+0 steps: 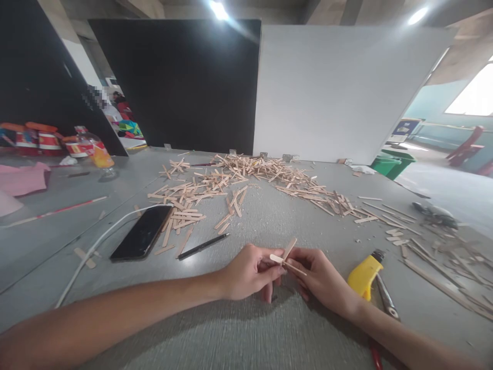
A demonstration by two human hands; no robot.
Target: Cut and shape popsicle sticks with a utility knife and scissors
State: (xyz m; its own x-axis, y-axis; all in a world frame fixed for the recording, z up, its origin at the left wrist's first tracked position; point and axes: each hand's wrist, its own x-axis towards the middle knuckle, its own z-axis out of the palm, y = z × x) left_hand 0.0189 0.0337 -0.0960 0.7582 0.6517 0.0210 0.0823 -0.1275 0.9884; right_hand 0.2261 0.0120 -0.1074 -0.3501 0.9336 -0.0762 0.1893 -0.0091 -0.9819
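Note:
Just above the grey table, both my hands meet over a small piece of crossed wooden craft sticks [290, 248]. My left hand [246, 275] pinches it from the left, thumb and fingers closed near the middle where the sticks meet. From the other side my right hand [323, 281] grips the same piece, its fingers partly hidden behind it. One stick points up and away, others stick out left and lower right. Beyond the hands lies a large scattered pile of craft sticks [250, 167]. A black pen [204, 246] rests left of my left hand.
Near my right forearm are a yellow-handled tool [364, 275] and a metal tool [386, 297]. A phone [141, 233] with a white cable [103, 234] lies on the left, a bottle [96, 149] farther back. Wood strips [439, 280] cover the right side. Panels [331, 92] stand behind.

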